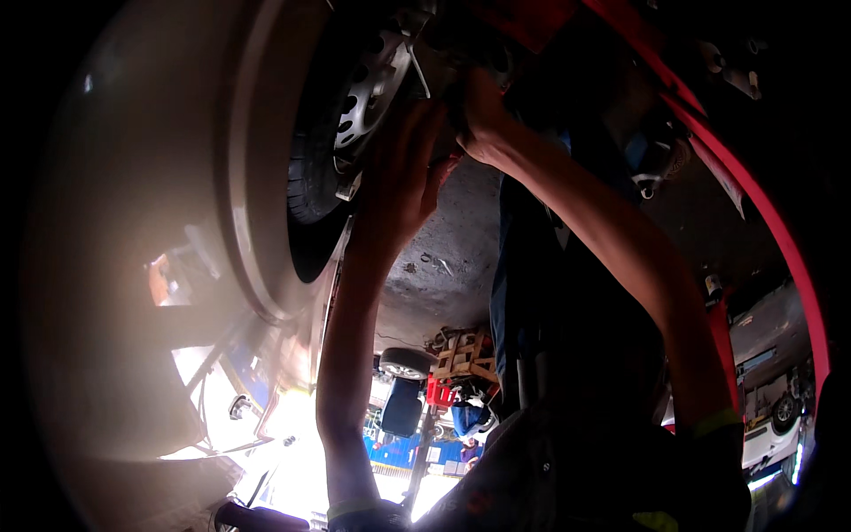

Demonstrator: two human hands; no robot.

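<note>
Wheel (362,111), one near left hand (401,177) and right hand (480,115), two; fingers (424,133) shadowed, cannot tell whether pinching.

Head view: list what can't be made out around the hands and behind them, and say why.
All in the head view:
- Right hand: fingertips, and anything they hold, lost in deep shadow near the top.
- Left hand: its grip, too dark to tell.
- Wheel: upper end, swallowed by shadow.
- White vehicle: far end, lost toward the dark fisheye rim.
- Distant person: too small for detail.
</note>
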